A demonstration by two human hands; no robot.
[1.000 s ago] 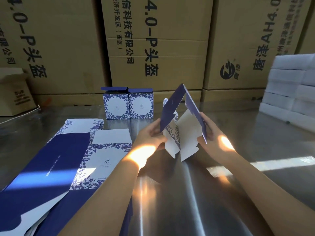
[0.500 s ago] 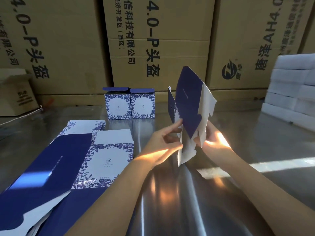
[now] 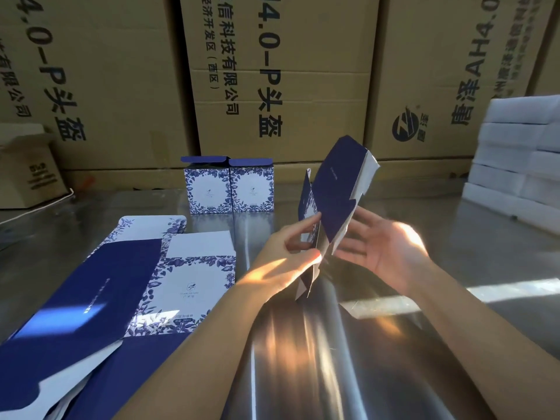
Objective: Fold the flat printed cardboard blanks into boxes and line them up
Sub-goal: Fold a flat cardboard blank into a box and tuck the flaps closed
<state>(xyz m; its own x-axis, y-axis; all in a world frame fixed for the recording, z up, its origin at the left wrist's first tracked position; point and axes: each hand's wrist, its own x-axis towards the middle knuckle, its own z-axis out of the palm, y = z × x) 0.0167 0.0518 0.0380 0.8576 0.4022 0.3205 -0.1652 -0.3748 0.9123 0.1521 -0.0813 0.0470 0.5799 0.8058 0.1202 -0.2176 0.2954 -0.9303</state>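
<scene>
One blank [image 3: 336,192] in left hand [image 3: 285,253]

flat blanks [image 3: 100,286] left of boxes [image 3: 228,189]

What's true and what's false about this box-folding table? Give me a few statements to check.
1. Two folded boxes stand side by side at the back of the table. True.
2. The left hand pinches the half-folded blank. True.
3. The right hand is balled into a fist. False: the right hand is open, fingers spread beside the blank.
4. The flat blanks lie on the person's right. False: the flat blanks lie on the left.
</scene>
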